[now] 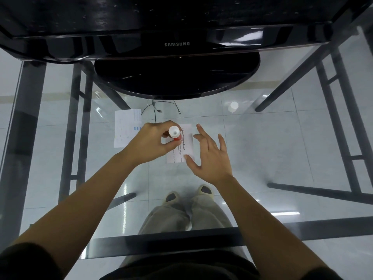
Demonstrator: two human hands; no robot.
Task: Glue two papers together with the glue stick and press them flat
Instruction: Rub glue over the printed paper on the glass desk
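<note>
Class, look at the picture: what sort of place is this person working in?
Probably an office or computer room: a Samsung monitor stands on a glass desk, with printed papers and loose cables.

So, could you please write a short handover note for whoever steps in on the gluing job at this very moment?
Left hand: closed around the glue stick, held upright over the left edge of the printed paper.
Right hand: open, fingers spread, thumb on the printed paper's near edge; it holds nothing.
Second paper: lies flat on the glass table, left of the printed one and apart from it.
A white cap stands far right on the table, probably the glue stick's.
Done: glue stick picked up and apparently uncapped. Whether glue is already on the paper cannot be told.
Left: spread glue, lay the second paper on, press flat.
</note>
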